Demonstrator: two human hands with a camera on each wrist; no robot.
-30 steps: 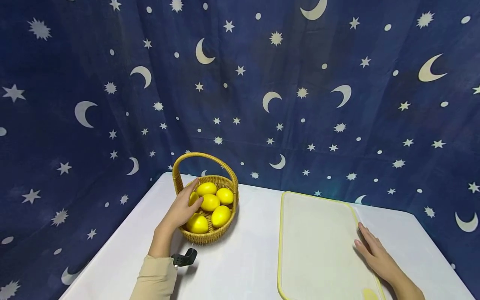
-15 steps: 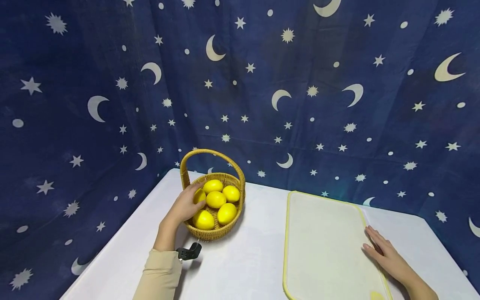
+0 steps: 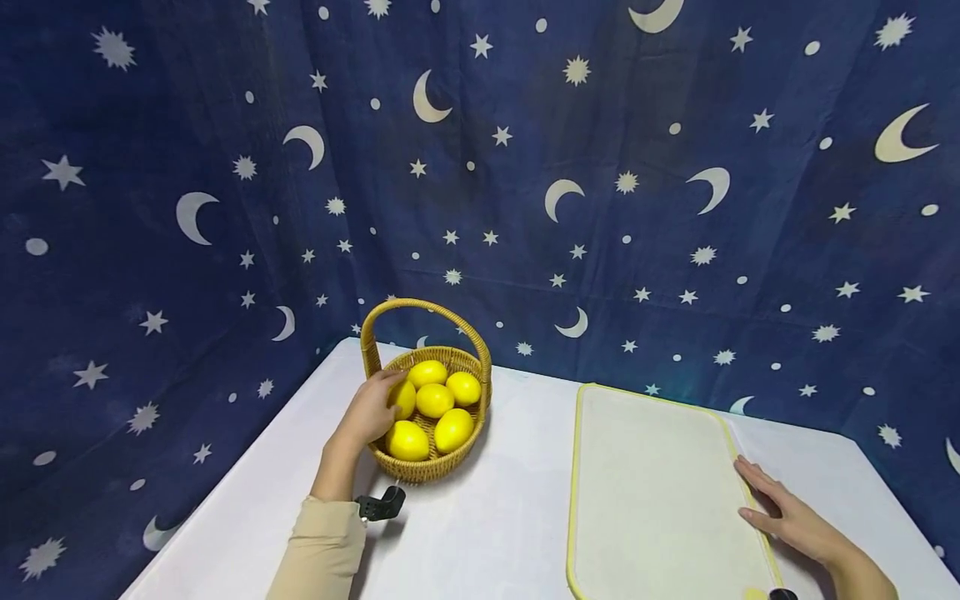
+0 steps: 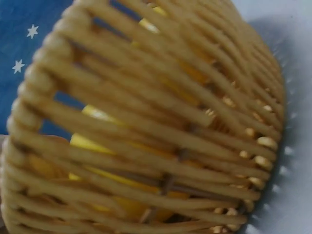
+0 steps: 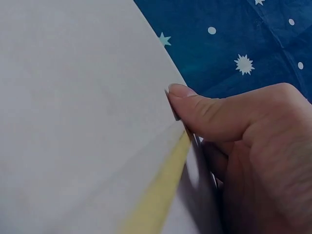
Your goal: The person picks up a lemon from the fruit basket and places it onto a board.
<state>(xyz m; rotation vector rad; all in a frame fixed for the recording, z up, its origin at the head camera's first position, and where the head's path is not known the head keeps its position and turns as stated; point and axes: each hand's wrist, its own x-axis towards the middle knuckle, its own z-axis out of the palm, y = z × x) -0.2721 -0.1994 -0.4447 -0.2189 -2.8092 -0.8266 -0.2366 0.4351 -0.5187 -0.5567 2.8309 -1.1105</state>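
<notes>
A wicker basket with a tall handle stands at the table's back left, holding several yellow lemons. My left hand reaches over its left rim, its fingers and thumb around the leftmost lemon; the fingertips are partly hidden. In the left wrist view the basket's woven wall covers most of the hand. A white cutting board with a yellow border lies to the right. My right hand rests at its right edge, fingers extended and thumb apart. The right wrist view shows the thumb beside the board's yellow edge.
The table has a white cover. A dark blue curtain with moons and stars hangs behind and on the left. A black wrist camera sits at the left sleeve.
My left fingers and thumb have closed in around the leftmost lemon, which shows more of its surface now. The right hand has shifted slightly down along the board's edge. The head view swung left.
</notes>
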